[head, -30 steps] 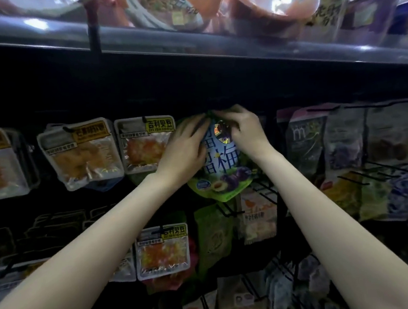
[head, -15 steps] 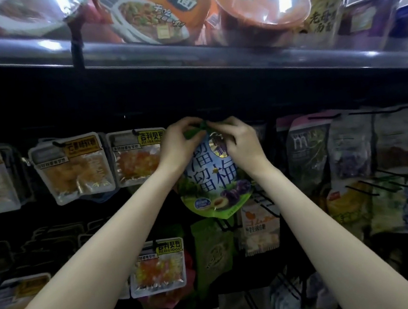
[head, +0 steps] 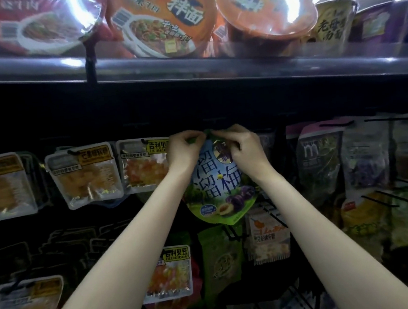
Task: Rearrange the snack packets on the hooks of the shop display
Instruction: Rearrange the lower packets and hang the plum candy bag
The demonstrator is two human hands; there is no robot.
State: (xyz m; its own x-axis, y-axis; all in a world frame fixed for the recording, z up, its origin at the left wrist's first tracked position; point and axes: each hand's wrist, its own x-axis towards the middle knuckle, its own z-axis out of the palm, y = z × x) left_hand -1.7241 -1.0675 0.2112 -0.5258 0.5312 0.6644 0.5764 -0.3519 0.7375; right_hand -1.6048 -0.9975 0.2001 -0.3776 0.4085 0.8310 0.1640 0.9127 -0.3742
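Comparing with half a second ago, we see the plum packet (head: 217, 190) at the same spot, below the noodle shelf (head: 215, 67). Our left hand (head: 185, 151) and right hand (head: 240, 148) pinch its green top edge, fingers curled, close together, right of the yellow-label packet (head: 144, 164).

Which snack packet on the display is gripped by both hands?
The green plum packet; left hand and right hand pinch its top edge; the others hang untouched.
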